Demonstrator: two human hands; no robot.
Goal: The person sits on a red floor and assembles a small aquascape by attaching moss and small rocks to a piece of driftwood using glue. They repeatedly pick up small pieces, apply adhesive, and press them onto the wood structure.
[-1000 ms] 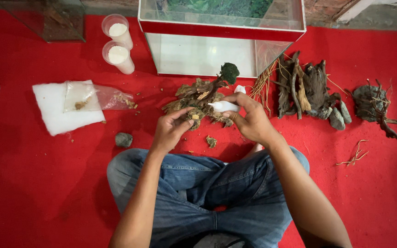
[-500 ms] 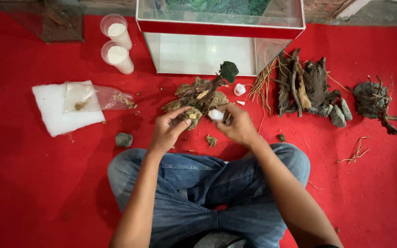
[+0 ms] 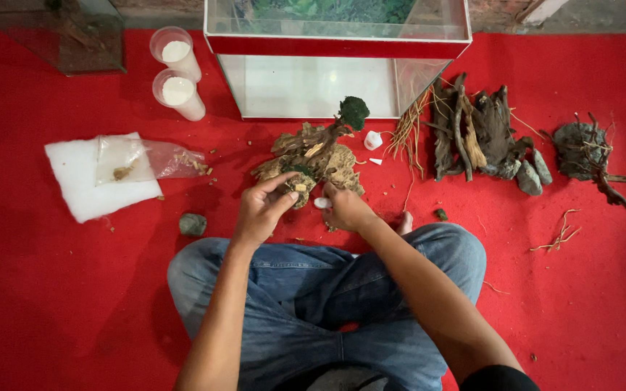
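I sit cross-legged on a red carpet [image 3: 52, 289]. A brown driftwood piece [image 3: 313, 156] with a dark green moss tuft [image 3: 354, 112] lies just in front of my knees. My left hand [image 3: 262, 210] pinches a small brownish chip at the wood's near edge. My right hand [image 3: 345, 210] is closed around a small white tube [image 3: 322, 203], its tip pointing at that same spot. A small white cap [image 3: 373, 140] lies beside the wood.
An empty glass tank [image 3: 335, 72] stands beyond the wood. Two white cups [image 3: 175, 72] sit far left. A white pad [image 3: 88, 181] with plastic bags lies left, a grey stone [image 3: 193, 224] near my knee. Roots and dark driftwood [image 3: 472, 134] pile up right.
My right hand has pulled back from the far side of the wood toward my left hand, bringing the white tube down to the wood's near edge. The left hand stayed put.
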